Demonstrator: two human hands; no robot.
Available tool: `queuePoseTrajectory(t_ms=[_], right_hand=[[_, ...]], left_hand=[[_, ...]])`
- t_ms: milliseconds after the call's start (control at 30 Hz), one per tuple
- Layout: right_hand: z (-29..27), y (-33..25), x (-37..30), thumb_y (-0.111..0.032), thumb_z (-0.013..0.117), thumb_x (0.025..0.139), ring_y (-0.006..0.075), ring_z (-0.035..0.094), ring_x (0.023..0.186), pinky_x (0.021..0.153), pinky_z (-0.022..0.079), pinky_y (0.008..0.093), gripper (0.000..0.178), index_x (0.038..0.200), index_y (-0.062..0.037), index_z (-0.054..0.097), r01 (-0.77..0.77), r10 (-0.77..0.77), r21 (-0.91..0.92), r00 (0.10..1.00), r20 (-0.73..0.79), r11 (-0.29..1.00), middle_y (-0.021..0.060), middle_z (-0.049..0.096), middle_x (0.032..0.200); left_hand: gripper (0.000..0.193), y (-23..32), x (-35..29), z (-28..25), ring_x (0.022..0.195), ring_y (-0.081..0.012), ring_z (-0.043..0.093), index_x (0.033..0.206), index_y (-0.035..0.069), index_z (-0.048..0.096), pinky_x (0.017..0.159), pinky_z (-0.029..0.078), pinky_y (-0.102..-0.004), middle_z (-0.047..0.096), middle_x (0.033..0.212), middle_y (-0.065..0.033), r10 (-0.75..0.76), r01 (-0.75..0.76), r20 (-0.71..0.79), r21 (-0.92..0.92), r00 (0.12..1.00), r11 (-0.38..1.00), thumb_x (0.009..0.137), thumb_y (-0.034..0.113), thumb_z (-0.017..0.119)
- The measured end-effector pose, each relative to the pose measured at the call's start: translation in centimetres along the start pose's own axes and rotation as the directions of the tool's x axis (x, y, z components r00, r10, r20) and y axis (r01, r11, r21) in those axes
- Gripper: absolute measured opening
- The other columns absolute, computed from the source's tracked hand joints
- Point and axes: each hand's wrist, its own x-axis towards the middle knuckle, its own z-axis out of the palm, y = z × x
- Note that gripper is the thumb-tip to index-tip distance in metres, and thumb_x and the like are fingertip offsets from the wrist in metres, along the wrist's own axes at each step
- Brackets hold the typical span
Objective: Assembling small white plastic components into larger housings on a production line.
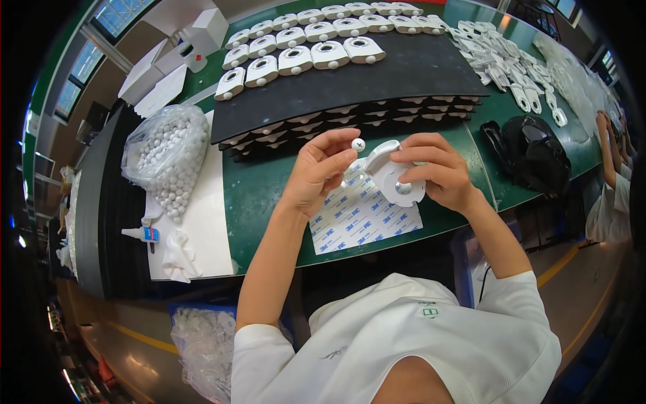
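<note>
Between the thumb and index finger of my left hand (pixel 311 175) is a small white ball (pixel 359 145) with a cross-shaped mark facing up. Another small white ball shows just below those fingers; I cannot tell if that hand holds it too. My right hand (pixel 445 172) grips a white plastic housing (pixel 389 176), rounded with a raised rim, its hollow side toward me. The ball and the housing are close together but apart. Beneath both hands, a white sheet with blue print (pixel 367 229) lies on the green table (pixel 269 236).
A clear bag of white balls (pixel 168 151) stands left, beside a small glue bottle (pixel 141 233) and crumpled tissue (pixel 178 256). Ahead, stacked black boards (pixel 404 74) carry rows of white housings. A pile of white parts (pixel 505 57) and a black bag (pixel 531 151) lie right.
</note>
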Motion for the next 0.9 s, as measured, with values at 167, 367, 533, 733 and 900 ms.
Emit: queuePoseTrajectory(t_ms=[167, 367, 533, 733, 900], right_hand=[[1.4, 0.4, -0.4, -0.001, 0.065, 0.072, 0.0240, 0.055, 0.098, 0.080, 0.047, 0.0327, 0.019, 0.088, -0.0069, 0.057, -0.303, 0.436, 0.588, 0.895, -0.093, 0.750, 0.0099, 0.060, 0.102], [3.0, 0.8, -0.1, -0.011, 0.048, 0.091, 0.0172, 0.056, 0.098, 0.082, 0.047, 0.0312, 0.021, 0.112, -0.0062, 0.047, -0.459, 0.782, 0.879, 0.592, 0.196, 0.126, 0.0075, 0.056, 0.107], [3.3, 0.7, -0.1, -0.011, 0.048, 0.091, 0.0169, 0.056, 0.097, 0.079, 0.047, 0.0309, 0.021, 0.112, -0.0070, 0.047, -0.464, 0.776, 0.884, 0.580, 0.247, 0.065, 0.0072, 0.056, 0.107], [3.2, 0.6, -0.2, -0.010, 0.048, 0.091, 0.0170, 0.056, 0.098, 0.079, 0.047, 0.0306, 0.020, 0.111, -0.0070, 0.048, -0.487, 0.770, 0.869, 0.586, 0.250, 0.089, 0.0072, 0.056, 0.107], [3.4, 0.4, 0.2, -0.009, 0.050, 0.090, 0.0136, 0.056, 0.088, 0.075, 0.046, 0.0269, 0.023, 0.112, -0.0031, 0.047, -0.477, 0.764, 0.877, 0.584, 0.273, 0.051, 0.0062, 0.056, 0.100]], left_hand=[[0.027, -0.3, 0.2, -0.3, 0.054, 0.0000, 0.044, 0.101, 0.007, 0.061, 0.039, 0.026, -0.0140, 0.059, 0.078, 0.0023, 0.009, -0.010, 0.017, 0.058, 1.000, 0.998, 0.075, 0.010, 0.068], [0.025, -0.4, 0.3, -0.2, 0.054, -0.0001, 0.044, 0.099, 0.006, 0.062, 0.041, 0.026, -0.0139, 0.059, 0.076, 0.0026, -0.040, 0.040, 0.011, 0.069, 0.999, 0.997, 0.076, 0.012, 0.068], [0.022, -0.5, 0.2, -0.1, 0.053, 0.0004, 0.041, 0.097, 0.007, 0.062, 0.041, 0.024, -0.0141, 0.059, 0.076, 0.0022, -0.032, 0.030, 0.025, 0.082, 0.999, 0.996, 0.076, 0.011, 0.068], [0.019, -0.5, 0.2, 0.0, 0.052, 0.0006, 0.039, 0.095, 0.006, 0.063, 0.040, 0.023, -0.0144, 0.059, 0.076, 0.0021, -0.037, 0.037, 0.003, 0.079, 0.999, 0.996, 0.076, 0.009, 0.068], [0.021, -0.5, 0.2, 0.3, 0.052, -0.0005, 0.040, 0.090, 0.006, 0.062, 0.041, 0.026, -0.0154, 0.058, 0.073, 0.0020, -0.024, 0.026, -0.022, 0.134, 0.999, 0.991, 0.072, 0.010, 0.072]])
